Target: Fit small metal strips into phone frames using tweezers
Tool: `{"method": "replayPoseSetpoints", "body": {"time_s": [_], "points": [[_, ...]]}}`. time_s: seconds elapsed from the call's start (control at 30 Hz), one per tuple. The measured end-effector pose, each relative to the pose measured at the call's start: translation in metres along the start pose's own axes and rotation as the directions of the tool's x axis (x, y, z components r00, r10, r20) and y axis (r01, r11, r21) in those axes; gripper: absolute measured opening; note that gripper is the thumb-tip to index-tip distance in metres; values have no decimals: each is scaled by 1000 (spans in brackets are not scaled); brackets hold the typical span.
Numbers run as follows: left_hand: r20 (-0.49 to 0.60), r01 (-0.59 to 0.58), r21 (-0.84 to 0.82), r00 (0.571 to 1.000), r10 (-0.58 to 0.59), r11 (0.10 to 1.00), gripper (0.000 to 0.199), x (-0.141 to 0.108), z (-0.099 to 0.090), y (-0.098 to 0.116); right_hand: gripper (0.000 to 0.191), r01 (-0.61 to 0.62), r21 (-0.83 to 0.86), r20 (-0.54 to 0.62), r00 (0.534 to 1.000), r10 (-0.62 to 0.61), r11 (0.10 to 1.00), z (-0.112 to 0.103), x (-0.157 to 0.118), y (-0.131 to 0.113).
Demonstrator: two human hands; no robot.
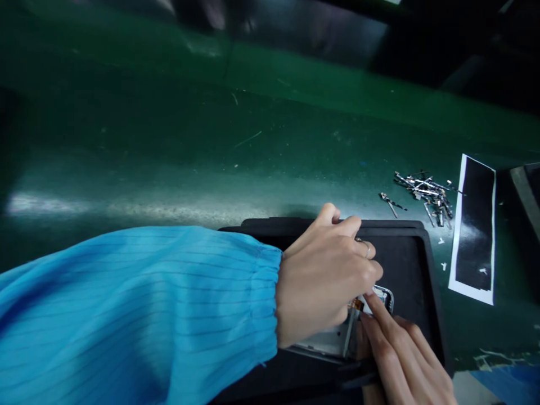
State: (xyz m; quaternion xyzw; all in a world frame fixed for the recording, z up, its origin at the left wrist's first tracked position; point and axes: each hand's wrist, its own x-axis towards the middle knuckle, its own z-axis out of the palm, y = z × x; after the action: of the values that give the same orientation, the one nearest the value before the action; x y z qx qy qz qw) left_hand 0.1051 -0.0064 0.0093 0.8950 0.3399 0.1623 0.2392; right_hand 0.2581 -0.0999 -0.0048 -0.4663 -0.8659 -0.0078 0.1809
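Observation:
An open phone housing point(331, 340) with a silvery frame and bare inner parts lies in a black tray point(415, 264), partly covered by both hands. My left hand point(327, 275), in a blue striped sleeve and wearing a ring, is closed over the housing's upper part. Its fingertips are hidden, and I cannot make out what they pinch. From the lower right, my right hand point(399, 349) grips the housing's right end, with its fingertips against the inner parts near an orange-brown flex piece point(356, 304). A dark, blurred strip shows below this hand.
A heap of small metallic flex cables point(426, 191) lies on the green bench mat point(169, 140) beyond the tray. To its right is a black sheet with a white border point(476, 225). Small white scraps point(443, 266) lie between sheet and tray. A dark box-like object point(529, 197) stands at far right.

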Motion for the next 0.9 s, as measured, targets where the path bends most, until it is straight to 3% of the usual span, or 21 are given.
{"method": "replayPoseSetpoints", "body": {"time_s": [0.17,0.33,0.67,0.77,0.83,0.9], "points": [[93,-10,-5,996,11,1000,17,2,-7,-1,20,-16,-45,-32,999,15,999,1,-1,-2],[232,4,12,973,-7,1000,19,7,-15,-3,22,-22,-6,23,999,22,1000,0,-3,-1],[62,-20,67,998,16,998,16,4,-5,1,22,5,-97,-4,1000,-6,995,-2,2,-4],[196,-1,30,981,-5,1000,17,9,-12,0,32,26,-109,-6,1000,-27,994,-2,3,-6],[285,37,19,958,-41,999,21,12,-20,-2,29,37,-105,-13,999,-38,994,-1,5,-7],[298,81,47,950,-91,996,22,11,-29,-4,24,38,-104,-9,999,-39,994,1,7,-8]]}}
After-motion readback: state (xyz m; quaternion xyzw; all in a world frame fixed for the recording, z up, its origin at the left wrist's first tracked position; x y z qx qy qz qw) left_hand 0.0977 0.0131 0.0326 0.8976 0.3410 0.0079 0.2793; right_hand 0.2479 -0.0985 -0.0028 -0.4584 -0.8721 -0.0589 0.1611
